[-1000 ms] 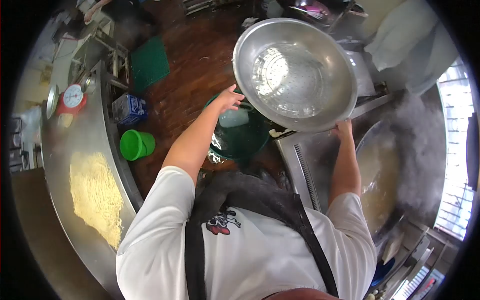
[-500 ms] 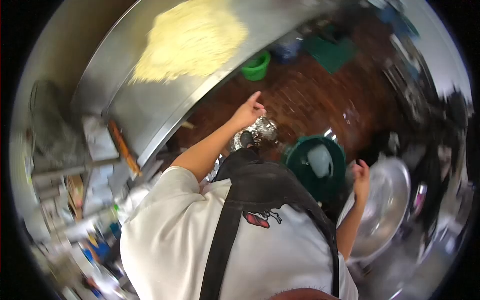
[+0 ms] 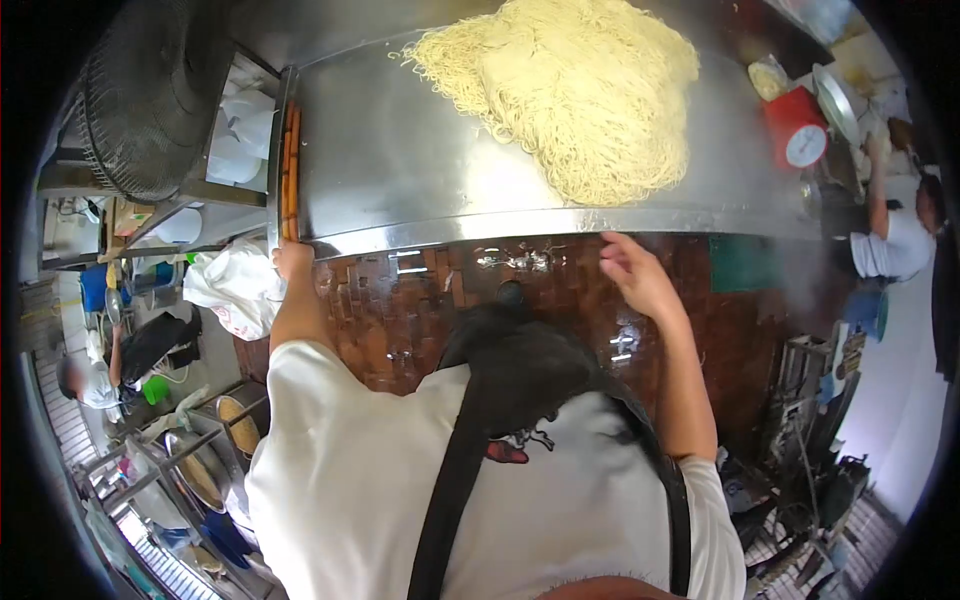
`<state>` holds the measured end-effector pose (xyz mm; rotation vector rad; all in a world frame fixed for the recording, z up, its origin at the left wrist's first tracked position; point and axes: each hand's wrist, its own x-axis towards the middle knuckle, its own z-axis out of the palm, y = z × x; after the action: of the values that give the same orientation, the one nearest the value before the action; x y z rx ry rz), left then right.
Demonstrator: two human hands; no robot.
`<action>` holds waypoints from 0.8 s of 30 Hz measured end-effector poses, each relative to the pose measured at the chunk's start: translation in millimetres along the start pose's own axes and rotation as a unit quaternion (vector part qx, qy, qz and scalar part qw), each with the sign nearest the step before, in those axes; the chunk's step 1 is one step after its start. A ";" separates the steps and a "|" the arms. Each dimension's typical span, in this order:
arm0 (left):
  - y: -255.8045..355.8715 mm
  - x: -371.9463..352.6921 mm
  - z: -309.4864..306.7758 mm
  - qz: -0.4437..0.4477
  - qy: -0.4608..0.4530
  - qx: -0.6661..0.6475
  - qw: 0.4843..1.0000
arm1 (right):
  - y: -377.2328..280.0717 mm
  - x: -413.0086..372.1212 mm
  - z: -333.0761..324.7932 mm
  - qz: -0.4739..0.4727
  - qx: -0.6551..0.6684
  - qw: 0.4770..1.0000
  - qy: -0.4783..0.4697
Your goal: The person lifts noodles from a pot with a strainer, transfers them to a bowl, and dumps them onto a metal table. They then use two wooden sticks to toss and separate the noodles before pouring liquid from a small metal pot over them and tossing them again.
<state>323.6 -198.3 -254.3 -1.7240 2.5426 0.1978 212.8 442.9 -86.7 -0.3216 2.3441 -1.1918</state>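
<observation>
A large heap of yellow noodles [image 3: 590, 110] lies on the steel table [image 3: 390, 150] in front of me. Along the table's left edge run long orange-brown bamboo poles [image 3: 291, 170], side by side. My left hand [image 3: 293, 260] is closed at their near end, by the table corner; its fingers are partly hidden. My right hand [image 3: 640, 280] hovers just off the table's front edge, below the noodles. Its fingers are apart and slightly bent, with nothing in them.
A fan [image 3: 140, 110] stands at the left, above a white bag [image 3: 235, 285]. At the table's right end is a red scale [image 3: 797, 128], near a co-worker [image 3: 895, 230]. Another person [image 3: 95, 380] is far left. The brown tiled floor [image 3: 400, 340] looks wet.
My view has turned toward the table, and the green tub and large metal bowl have left view. My left hand has moved to the bamboo poles. My right hand is now near the table edge.
</observation>
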 end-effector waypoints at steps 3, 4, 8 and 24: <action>39.6 -16.9 8.3 0.086 -0.086 -0.061 0.991 | -19.1 50.0 22.0 -0.033 -0.042 0.991 -0.126; 39.9 -5.3 40.6 0.120 -0.047 -0.155 0.979 | -29.3 67.1 30.1 -0.034 -0.064 0.983 -0.172; 122.0 -133.7 -49.1 -0.030 -0.343 -0.513 0.786 | -56.0 121.2 57.6 -0.083 -0.089 0.954 -0.273; 244.6 -367.5 -4.2 -0.157 -0.423 -0.607 0.654 | 7.8 181.1 57.9 0.145 0.178 0.876 -0.425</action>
<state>233.1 228.6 -187.3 -1.4943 1.2226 2.3753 88.4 332.4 -179.1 -0.2719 1.3276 -1.0169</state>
